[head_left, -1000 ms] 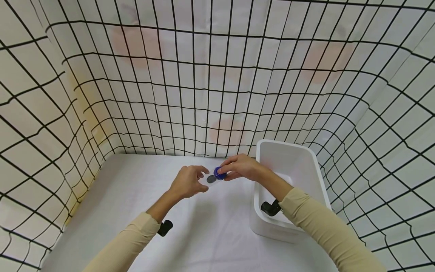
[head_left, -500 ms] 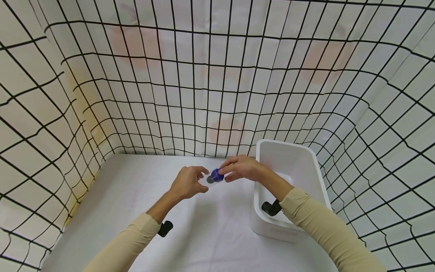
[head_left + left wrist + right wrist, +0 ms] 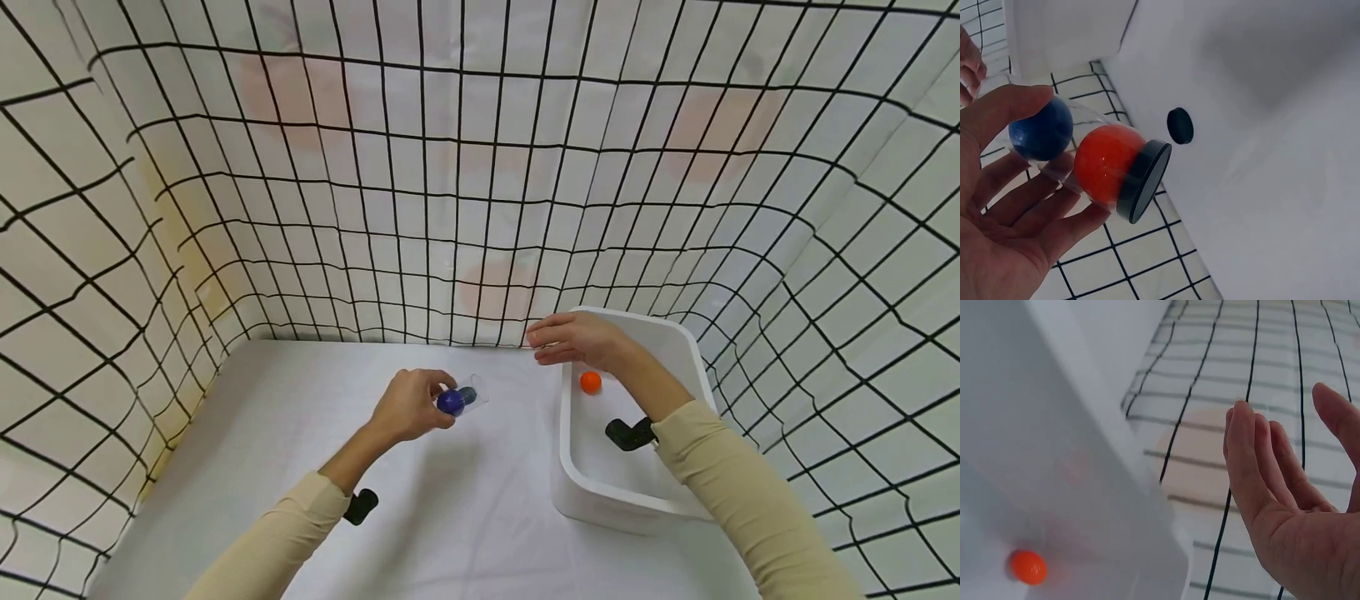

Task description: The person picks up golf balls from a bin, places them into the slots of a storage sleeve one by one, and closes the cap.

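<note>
My left hand [image 3: 411,406] grips a clear plastic tube [image 3: 480,395] above the white table. Inside it sit a blue ball [image 3: 1041,129] near the thumb and a red-orange ball [image 3: 1109,161] against the tube's dark end cap [image 3: 1144,181]. From the head view the red-orange ball is hidden. A separate black disc [image 3: 1180,125] lies on the table beyond the tube. My right hand [image 3: 576,338] is raised by the left rim of the white bin [image 3: 566,450], fingers extended and nothing in them. An orange ball [image 3: 591,382] rests on the bin floor.
Black wire mesh [image 3: 495,200] over pale cloth encloses the table [image 3: 480,517] at the back and both sides. The deep bin stands at the right, close to the back mesh. Black wrist-worn devices [image 3: 362,506] show at both sleeves.
The blue ball has gone from my right fingers into the tube held in my left hand. My right hand has drawn back right and up to the bin, bringing the orange ball there into sight.
</note>
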A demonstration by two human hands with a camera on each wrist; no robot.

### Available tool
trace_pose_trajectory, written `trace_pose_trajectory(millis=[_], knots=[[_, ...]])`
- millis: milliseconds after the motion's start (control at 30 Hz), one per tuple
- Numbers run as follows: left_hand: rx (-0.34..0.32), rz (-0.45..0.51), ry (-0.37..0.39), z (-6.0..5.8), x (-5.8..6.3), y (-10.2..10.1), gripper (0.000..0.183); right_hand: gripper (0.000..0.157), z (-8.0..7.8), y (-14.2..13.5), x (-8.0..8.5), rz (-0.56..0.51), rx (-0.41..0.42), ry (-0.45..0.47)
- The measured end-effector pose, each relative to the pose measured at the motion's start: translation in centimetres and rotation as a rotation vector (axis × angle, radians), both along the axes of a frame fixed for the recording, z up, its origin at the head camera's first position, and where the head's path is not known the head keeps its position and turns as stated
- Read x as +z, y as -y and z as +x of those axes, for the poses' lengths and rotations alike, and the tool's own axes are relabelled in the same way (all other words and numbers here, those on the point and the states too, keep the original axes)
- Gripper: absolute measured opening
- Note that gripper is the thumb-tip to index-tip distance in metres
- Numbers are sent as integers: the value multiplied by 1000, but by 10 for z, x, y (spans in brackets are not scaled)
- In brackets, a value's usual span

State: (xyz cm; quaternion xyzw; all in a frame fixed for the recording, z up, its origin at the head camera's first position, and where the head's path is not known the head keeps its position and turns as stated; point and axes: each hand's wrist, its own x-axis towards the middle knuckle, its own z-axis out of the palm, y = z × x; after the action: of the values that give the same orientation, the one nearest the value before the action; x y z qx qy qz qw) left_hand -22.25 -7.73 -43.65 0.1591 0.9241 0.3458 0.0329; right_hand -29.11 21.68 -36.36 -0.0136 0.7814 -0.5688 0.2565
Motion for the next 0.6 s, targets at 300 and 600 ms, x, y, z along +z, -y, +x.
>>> trace_pose_trajectory(millis=[300,600], knots=[[21,24,14,0,-6,6,43,53,-26,-67,-20,57,-157,29],[25,15,4,-1,-9,9,42,54,-38,-101,-81,-45,-327,151]])
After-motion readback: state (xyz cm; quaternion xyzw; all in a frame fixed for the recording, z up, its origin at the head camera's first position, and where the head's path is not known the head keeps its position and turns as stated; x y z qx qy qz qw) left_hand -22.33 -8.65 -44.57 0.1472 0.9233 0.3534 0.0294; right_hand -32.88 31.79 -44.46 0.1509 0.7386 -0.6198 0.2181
